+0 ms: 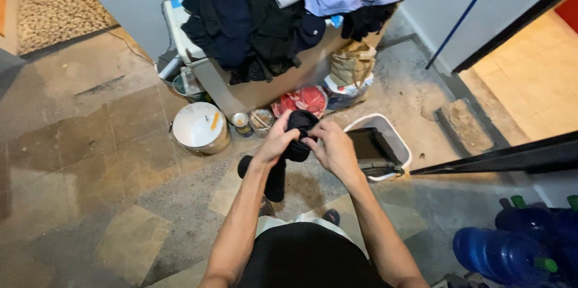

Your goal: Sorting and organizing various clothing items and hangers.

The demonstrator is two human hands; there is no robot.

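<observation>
- Black garment: held at centre frame, bunched at the top, with a loose end hanging toward lower left.
- Left hand: fingers closed around the garment's left side.
- Right hand: thumb and fingers pinched on the garment's right edge.
- Handling note: by judgement, the cloth is best kept taut between both grips, so the hanging end is not dragged across the wet floor.
- White bin: right of centre, a dark folded item laid inside.
- Lidded paint pail: left of centre; contents hidden.
- Two small open tins: above the hands; contents cannot be told.
- Cardboard box: upper centre, heaped with a clothes pile, dark and pale.
- Blue water bottles: lower right corner.
</observation>
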